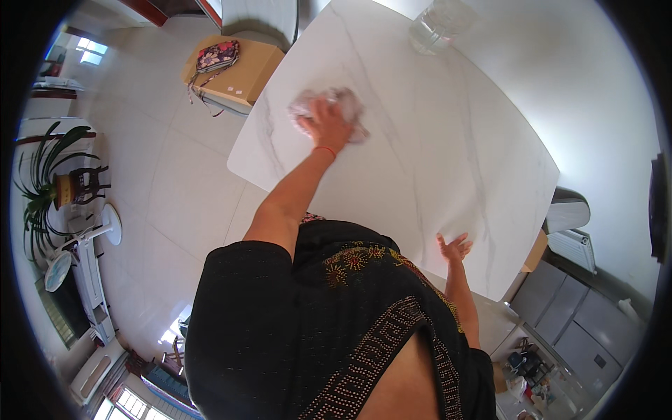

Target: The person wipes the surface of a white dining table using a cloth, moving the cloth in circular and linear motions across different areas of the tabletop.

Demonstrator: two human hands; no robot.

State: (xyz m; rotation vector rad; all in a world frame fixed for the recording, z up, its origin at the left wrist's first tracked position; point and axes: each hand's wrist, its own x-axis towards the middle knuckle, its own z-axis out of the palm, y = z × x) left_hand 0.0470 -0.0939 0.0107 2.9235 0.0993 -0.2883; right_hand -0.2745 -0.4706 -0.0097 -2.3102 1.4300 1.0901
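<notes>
My left hand (330,128) presses a crumpled pinkish-white cloth (349,105) onto the white marble-patterned table (392,168), toward its far left part. The fingers lie over the cloth and look slightly blurred, and a thin red band circles the wrist. Over by the table's near right edge, my right hand (454,248) rests on or just above the surface. Its fingers are apart and nothing is in them.
A clear container (435,29) stands at the table's far edge by the wall. To the left, a cardboard box (255,68) carries a floral pouch (218,56). A chair (568,213) is at the right; a potted plant (63,189) and a white fan (59,269) stand farther left.
</notes>
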